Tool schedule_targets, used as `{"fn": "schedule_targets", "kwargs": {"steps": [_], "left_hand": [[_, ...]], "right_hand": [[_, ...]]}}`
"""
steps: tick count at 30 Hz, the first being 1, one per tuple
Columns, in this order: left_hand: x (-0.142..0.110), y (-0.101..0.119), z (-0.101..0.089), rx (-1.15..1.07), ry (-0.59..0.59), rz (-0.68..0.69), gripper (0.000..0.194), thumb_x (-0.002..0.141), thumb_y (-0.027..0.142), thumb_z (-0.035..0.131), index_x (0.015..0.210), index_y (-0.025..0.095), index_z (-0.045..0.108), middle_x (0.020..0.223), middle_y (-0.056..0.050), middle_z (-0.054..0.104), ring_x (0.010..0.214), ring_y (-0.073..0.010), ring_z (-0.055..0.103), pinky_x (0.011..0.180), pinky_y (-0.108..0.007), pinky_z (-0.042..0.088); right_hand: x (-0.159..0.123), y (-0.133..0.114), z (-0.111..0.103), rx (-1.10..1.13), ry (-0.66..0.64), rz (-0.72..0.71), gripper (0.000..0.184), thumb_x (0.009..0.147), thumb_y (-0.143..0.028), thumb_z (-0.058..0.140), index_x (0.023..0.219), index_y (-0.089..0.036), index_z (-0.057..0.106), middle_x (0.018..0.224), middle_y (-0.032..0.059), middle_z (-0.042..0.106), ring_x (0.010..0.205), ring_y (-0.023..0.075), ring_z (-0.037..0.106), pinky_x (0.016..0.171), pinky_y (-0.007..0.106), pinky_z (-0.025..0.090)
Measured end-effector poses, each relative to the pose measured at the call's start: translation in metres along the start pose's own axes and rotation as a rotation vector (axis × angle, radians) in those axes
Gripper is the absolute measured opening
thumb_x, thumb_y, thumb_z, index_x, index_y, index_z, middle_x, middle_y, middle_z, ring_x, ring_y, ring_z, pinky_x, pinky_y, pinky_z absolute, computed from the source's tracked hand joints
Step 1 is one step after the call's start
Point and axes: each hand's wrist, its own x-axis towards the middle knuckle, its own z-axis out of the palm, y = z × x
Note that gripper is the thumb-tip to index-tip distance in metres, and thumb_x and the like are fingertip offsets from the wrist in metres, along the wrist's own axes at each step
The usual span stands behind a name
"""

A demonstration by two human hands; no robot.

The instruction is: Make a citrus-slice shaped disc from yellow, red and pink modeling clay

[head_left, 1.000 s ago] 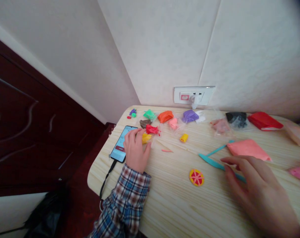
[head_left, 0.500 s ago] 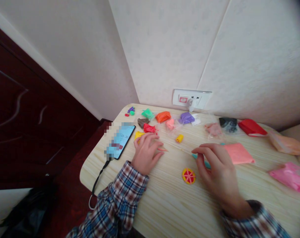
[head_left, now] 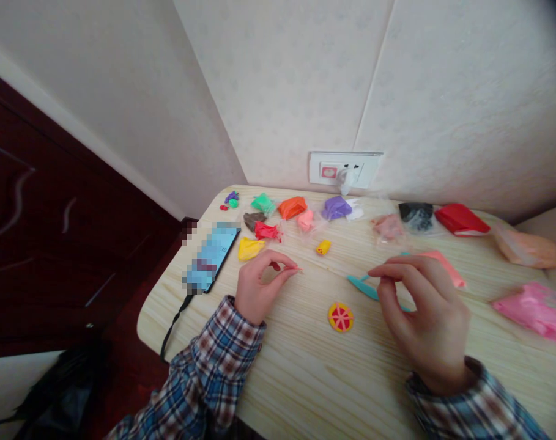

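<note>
Left hand (head_left: pixel 258 292) has pinched pink strip (head_left: pixel 300 269) beside open tabletop (head_left: pixel 300 305); right hand's (head_left: pixel 428 315) hold unclear.

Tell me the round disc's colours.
The round disc is red, edged yellow and striped pink, best seen in the head view.

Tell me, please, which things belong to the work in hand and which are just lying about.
Seemingly in the work:
thin pink strip, pinched in the left hand
round yellow-red disc with pink strips
flat turquoise tool

Apparently lying about:
black-edged rectangular smartphone
small purple cluster

Left grip (head_left: pixel 258 288) pinched, right grip (head_left: pixel 427 305) loosely curled
</note>
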Motion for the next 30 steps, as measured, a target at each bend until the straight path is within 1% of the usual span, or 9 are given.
{"fn": "schedule_targets", "kwargs": {"steps": [4, 8, 13, 16, 20, 24, 26, 30], "left_hand": [[-0.0011, 0.0004, 0.0054, -0.103, 0.03, -0.069, 0.013, 0.073, 0.025, 0.071, 0.075, 0.015, 0.064, 0.072, -0.003, 0.066, 0.067, -0.0132, 0.059, 0.064, -0.026, 0.049], [-0.0016, 0.0001, 0.0069, -0.173, 0.024, -0.126, 0.012, 0.071, 0.024, 0.072, 0.077, 0.015, 0.068, 0.073, -0.003, 0.069, 0.067, -0.0133, 0.062, 0.065, -0.025, 0.051], [-0.0002, 0.0002, 0.0063, -0.146, 0.015, -0.091, 0.011, 0.074, 0.024, 0.069, 0.082, 0.016, 0.07, 0.078, -0.005, 0.07, 0.07, -0.0141, 0.062, 0.066, -0.026, 0.05], [0.0009, 0.0006, 0.0065, -0.169, 0.026, -0.089, 0.012, 0.072, 0.024, 0.071, 0.08, 0.016, 0.069, 0.077, -0.004, 0.069, 0.069, -0.0134, 0.061, 0.063, -0.025, 0.049], [0.0016, 0.0008, 0.0062, -0.178, 0.066, -0.113, 0.014, 0.068, 0.025, 0.074, 0.075, 0.015, 0.067, 0.074, -0.004, 0.067, 0.068, -0.0139, 0.06, 0.061, -0.025, 0.05], [0.0008, 0.0012, 0.005, -0.207, 0.058, -0.16, 0.01, 0.071, 0.024, 0.071, 0.075, 0.015, 0.07, 0.074, -0.004, 0.07, 0.068, -0.0145, 0.063, 0.066, -0.027, 0.052], [0.0, 0.0017, 0.0049, -0.207, 0.036, -0.15, 0.006, 0.073, 0.022, 0.069, 0.076, 0.016, 0.071, 0.074, -0.004, 0.071, 0.068, -0.0146, 0.064, 0.067, -0.027, 0.052], [-0.0009, 0.0029, 0.0051, -0.108, 0.017, -0.033, 0.008, 0.07, 0.02, 0.074, 0.077, 0.016, 0.071, 0.073, -0.004, 0.07, 0.067, -0.0145, 0.061, 0.066, -0.028, 0.05]], "right_hand": [[0.0007, -0.0005, 0.0008, 0.001, -0.018, -0.021, 0.012, 0.081, -0.01, 0.051, 0.084, -0.02, 0.056, 0.085, 0.0051, 0.057, 0.082, 0.0186, 0.055, 0.069, 0.033, 0.046], [0.0017, 0.0003, 0.002, 0.008, -0.027, -0.039, 0.012, 0.082, -0.011, 0.049, 0.084, -0.021, 0.056, 0.085, 0.0045, 0.057, 0.081, 0.0185, 0.056, 0.069, 0.033, 0.046], [0.0014, -0.0015, 0.0022, 0.029, -0.114, -0.07, 0.014, 0.082, -0.011, 0.048, 0.089, -0.02, 0.055, 0.088, 0.0058, 0.058, 0.082, 0.0195, 0.055, 0.071, 0.035, 0.045], [0.0006, -0.003, 0.002, 0.031, -0.144, -0.084, 0.015, 0.082, -0.01, 0.048, 0.091, -0.02, 0.055, 0.089, 0.0061, 0.058, 0.083, 0.0201, 0.055, 0.072, 0.035, 0.046], [-0.0003, -0.0027, 0.0022, 0.035, -0.149, -0.078, 0.016, 0.083, -0.011, 0.047, 0.092, -0.02, 0.055, 0.089, 0.0061, 0.059, 0.084, 0.0203, 0.055, 0.073, 0.036, 0.046], [-0.0002, -0.0013, 0.0018, 0.033, -0.138, -0.082, 0.016, 0.083, -0.011, 0.047, 0.092, -0.021, 0.055, 0.09, 0.006, 0.058, 0.084, 0.0199, 0.055, 0.073, 0.035, 0.046], [0.0003, -0.0009, 0.0014, 0.03, -0.138, -0.085, 0.016, 0.083, -0.01, 0.047, 0.091, -0.02, 0.055, 0.089, 0.0059, 0.058, 0.083, 0.0197, 0.055, 0.072, 0.035, 0.046], [0.001, -0.0007, 0.001, 0.025, -0.142, -0.08, 0.015, 0.082, -0.01, 0.047, 0.089, -0.02, 0.056, 0.087, 0.0058, 0.058, 0.083, 0.0194, 0.054, 0.071, 0.034, 0.045]]}}
